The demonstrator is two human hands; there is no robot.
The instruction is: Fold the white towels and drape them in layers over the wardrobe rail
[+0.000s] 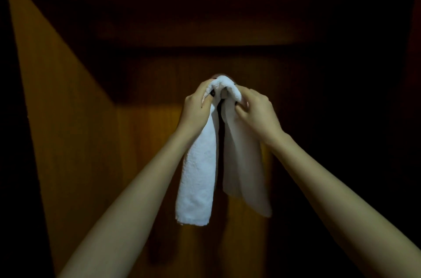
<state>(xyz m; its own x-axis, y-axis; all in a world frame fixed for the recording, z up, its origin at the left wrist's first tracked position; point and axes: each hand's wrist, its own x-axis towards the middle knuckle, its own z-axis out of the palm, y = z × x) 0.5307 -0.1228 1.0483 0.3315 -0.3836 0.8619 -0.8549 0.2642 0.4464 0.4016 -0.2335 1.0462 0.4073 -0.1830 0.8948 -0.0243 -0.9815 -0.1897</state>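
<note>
Two bare forearms reach up and forward into a dark wooden wardrobe, and one white towel (197, 175) hangs between the hands.

The towel looks light, soft and quite limp. It is thick looped terry with no stiffness, so it will sag wherever it is not supported, and I judge it will bunch rather than slide. It is not fragile, and its nap should give dry fingers good purchase. The sensible place to hold it is where it is held now: high up, on either side of the hump where it bends over. Smoothing it flat would mean working from that bend outward and down each tail.

The left hand (197, 104) has its fingers curled over the left side of the hump and grips the cloth. The right hand (256, 108) pinches the right side between thumb and curled fingers. The hands are close together, with only the gathered bend of the towel between them.

Below the hands the towel falls in two tails with a dark gap between. The tail under the left hand is a narrow folded band, bright, with its pile showing and its lower edge roughly square. The tail under the right hand is wider, dimmer and ends slanted.

The wardrobe rail is presumably under the hump, but cloth and shadow hide it. A lit side panel (68, 118) stands far to the left of the left hand.
</note>
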